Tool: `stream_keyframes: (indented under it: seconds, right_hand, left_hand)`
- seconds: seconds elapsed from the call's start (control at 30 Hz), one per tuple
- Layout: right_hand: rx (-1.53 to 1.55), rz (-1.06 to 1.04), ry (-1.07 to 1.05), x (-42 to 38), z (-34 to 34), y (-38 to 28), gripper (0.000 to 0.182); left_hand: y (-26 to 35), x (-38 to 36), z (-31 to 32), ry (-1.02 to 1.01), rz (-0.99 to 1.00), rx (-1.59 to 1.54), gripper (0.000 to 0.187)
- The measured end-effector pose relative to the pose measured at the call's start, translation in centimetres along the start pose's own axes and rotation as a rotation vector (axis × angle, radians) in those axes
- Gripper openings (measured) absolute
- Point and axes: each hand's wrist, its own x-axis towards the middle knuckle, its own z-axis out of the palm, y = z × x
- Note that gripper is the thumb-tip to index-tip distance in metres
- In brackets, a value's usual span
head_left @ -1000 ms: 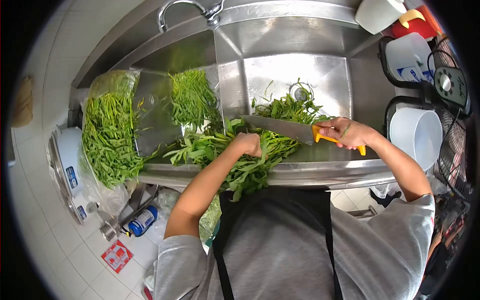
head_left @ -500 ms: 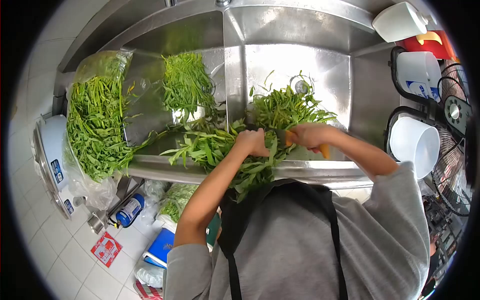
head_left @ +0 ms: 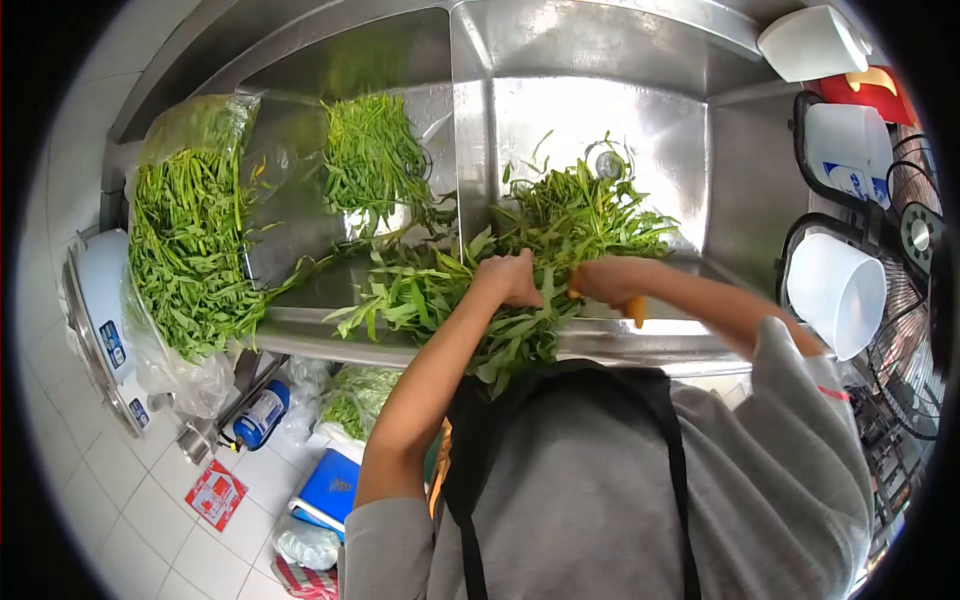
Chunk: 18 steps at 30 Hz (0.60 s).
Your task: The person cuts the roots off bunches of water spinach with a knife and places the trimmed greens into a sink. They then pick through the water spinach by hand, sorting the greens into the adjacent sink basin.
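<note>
My left hand point(head_left: 510, 279) is closed around a bunch of long-leaved greens point(head_left: 420, 300) at the sink's front edge. Leaves spread out to its left and hang over the rim below it. A short way to the right, my right hand point(head_left: 606, 281) grips a knife by its orange-yellow handle point(head_left: 636, 311). The blade is hidden or blurred among the leaves between my hands. Cut greens point(head_left: 590, 215) lie heaped in the right basin, just beyond my hands.
A pile of greens point(head_left: 365, 150) lies in the left basin. An opened plastic bag of greens point(head_left: 195, 250) sits at the sink's left end. White plastic containers point(head_left: 836, 290) hang in black holders on the right. A blue cylinder point(head_left: 262, 414) is below left.
My right hand has turned slightly, its handle now pointing more downward, and the blade no longer shows clearly. My left hand keeps its hold. The camera view has shifted slightly.
</note>
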Motion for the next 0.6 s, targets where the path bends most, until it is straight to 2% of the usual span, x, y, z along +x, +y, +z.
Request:
stream_keyframes:
  seconds: [0.07, 0.13, 0.17, 0.2, 0.27, 0.3, 0.37, 0.4, 0.43, 0.5, 0.53, 0.57, 0.6]
  right_hand:
    - [-0.533, -0.429, 0.415, -1.6, 2.6, 4.2, 0.026]
    - [0.124, 0.101, 0.083, -6.9, -0.5, -0.5, 0.025]
    - [-0.073, -0.046, 0.22, -5.5, -0.1, -0.9, 0.027]
    - [-0.073, -0.048, 0.23, -4.4, -0.5, -1.8, 0.027]
    - [0.025, 0.093, 0.074, -2.4, -1.2, -3.1, 0.027]
    - [0.033, 0.096, 0.079, -1.7, -0.7, -2.5, 0.027]
    - [-0.189, 0.068, 0.101, -0.6, -0.2, -1.1, 0.026]
    - [-0.19, 0.075, 0.114, -1.7, -0.5, -0.5, 0.026]
    - [-0.102, 0.109, 0.172, -3.4, -0.1, -0.4, 0.025]
    - [-0.008, 0.154, 0.231, -4.9, 1.4, 0.2, 0.026]
    - [-0.119, 0.125, 0.32, -5.1, 2.3, 0.5, 0.026]
    - [-0.23, 0.095, 0.409, -5.3, 2.8, 0.9, 0.027]
    - [-0.223, 0.096, 0.408, -5.6, 2.7, 1.4, 0.027]
  left_hand:
    - [0.7, -0.6, -0.1, -0.031, -0.063, -0.004, 0.078]
    - [0.5, -0.3, 0.0, -0.03, -0.035, -0.027, 0.075]
    - [0.5, -0.2, 0.1, -0.022, -0.027, -0.022, 0.075]
    - [0.4, -0.4, 0.2, -0.013, -0.026, -0.013, 0.075]
    - [0.2, -0.9, 0.3, 0.007, -0.013, -0.006, 0.073]
    - [0.4, -1.0, 0.5, 0.029, 0.015, -0.014, 0.071]
    - [0.5, -1.8, 0.4, 0.023, 0.014, -0.034, 0.069]
    - [0.6, -1.9, -0.1, 0.021, 0.016, -0.06, 0.067]
    - [0.6, -2.2, -0.4, -0.023, 0.022, -0.074, 0.086]
    - [0.8, -3.0, -1.3, -0.054, 0.057, -0.089, 0.088]
    - [0.8, -3.4, -1.4, -0.084, 0.084, -0.108, 0.09]
    - [0.5, -3.6, -0.9, -0.026, 0.128, -0.114, 0.089]
    - [0.8, -3.5, -1.2, -0.032, 0.13, -0.11, 0.089]
